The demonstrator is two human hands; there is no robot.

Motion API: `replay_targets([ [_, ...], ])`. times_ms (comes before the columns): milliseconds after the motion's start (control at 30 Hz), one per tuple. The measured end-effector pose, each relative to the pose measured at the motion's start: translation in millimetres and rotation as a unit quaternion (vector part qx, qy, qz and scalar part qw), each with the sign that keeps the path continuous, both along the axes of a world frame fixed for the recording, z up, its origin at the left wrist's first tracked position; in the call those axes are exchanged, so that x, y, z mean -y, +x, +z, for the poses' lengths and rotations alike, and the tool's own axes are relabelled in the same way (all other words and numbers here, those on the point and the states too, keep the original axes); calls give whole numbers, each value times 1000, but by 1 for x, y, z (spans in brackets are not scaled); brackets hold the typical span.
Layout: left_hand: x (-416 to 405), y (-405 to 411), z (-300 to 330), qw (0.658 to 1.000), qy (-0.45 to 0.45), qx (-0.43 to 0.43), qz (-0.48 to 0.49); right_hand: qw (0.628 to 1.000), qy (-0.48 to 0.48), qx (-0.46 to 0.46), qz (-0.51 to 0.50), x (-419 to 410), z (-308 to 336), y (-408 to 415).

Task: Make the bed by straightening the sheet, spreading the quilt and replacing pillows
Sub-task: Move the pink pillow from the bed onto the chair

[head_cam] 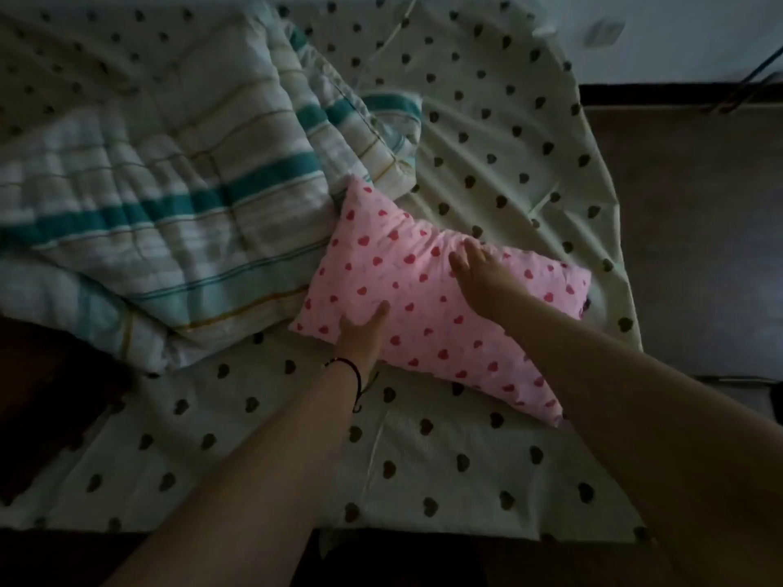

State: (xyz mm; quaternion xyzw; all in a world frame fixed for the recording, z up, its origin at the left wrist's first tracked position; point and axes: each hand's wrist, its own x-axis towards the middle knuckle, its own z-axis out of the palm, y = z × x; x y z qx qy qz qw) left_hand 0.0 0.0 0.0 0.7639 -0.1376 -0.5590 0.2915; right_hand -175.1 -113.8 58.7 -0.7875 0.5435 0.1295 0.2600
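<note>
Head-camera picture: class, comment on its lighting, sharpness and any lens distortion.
Head view: dim light overall, with the near corners and floor almost black; the pink heart-print pillow is the brightest patch; the teal-striped white quilt looks soft and smeared, while the cream heart-dotted sheet is clearer; the wide lens stretches both forearms large at the bottom edge; no glare shows.

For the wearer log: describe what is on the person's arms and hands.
Both forearms are bare, with no sleeves in view. The left hand has a thin dark cord bracelet at its wrist, one loose end hanging. The right hand shows nothing worn.
</note>
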Motion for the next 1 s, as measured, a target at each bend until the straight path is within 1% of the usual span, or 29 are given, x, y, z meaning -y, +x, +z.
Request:
replay_targets([
  [67,17,-8,-14,998,23,-21,47,999,35,19,-26,17,-19,-3],
  [100,23,-11,-25,996,50,-43,65,998,49,17,-38,27,-35,-5],
  [167,33,-18,-50,983,101,-98,118,993,80,22,-79,44,-71,-9],
  [200,35,-22,-62,977,124,-107,136,992,86,17,-93,50,-86,-11],
  [300,43,-30,-95,966,159,-122,162,993,83,-14,-84,71,-130,-17],
  [400,50,-38,-111,955,197,-147,168,995,57,-36,-73,87,-157,-19],
  [534,60,-48,-127,955,186,-149,176,995,26,-31,-94,109,-182,-15],
  [634,66,-50,-136,948,209,-159,180,992,35,-49,-107,116,-198,-10],
  [701,69,-50,-142,945,199,-158,208,991,47,-63,-112,114,-202,-8],
  [767,71,-52,-146,946,191,-136,225,993,27,-42,-111,111,-205,-6],
  [867,71,-57,-147,947,163,-151,232,990,-19,9,-138,106,-195,-1],
  [934,66,-59,-141,955,139,-169,199,987,-38,25,-157,105,-180,-1],
  [1001,63,-60,-129,959,122,-187,176,987,-54,38,-149,104,-163,-4],
])
